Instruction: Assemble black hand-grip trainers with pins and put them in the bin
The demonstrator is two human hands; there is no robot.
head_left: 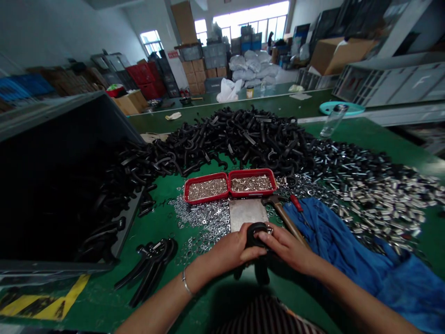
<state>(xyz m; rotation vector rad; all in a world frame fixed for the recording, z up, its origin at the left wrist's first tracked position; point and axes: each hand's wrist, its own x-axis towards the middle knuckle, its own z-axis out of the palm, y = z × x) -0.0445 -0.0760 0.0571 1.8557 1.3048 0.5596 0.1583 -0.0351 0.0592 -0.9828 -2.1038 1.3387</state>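
Note:
My left hand (232, 250) and my right hand (287, 248) meet low in the middle of the view, both closed around one black curved plastic part (256, 234). The right fingertips pinch a small metal piece at the part's top edge. The part's lower legs stick out below my hands. Just beyond the hands lies a flat grey metal plate (247, 212). Two red trays (229, 185) of small metal pins sit behind the plate. Loose silver washers (205, 220) are scattered left of it.
A large heap of black curved parts (243, 139) fills the green table (382, 144). A dark bin (59, 185) stands at left, finished parts (149, 266) beside it. A hammer (283, 215), a red screwdriver (297, 204), blue cloth (347, 255) and metal sleeves (375, 190) lie right.

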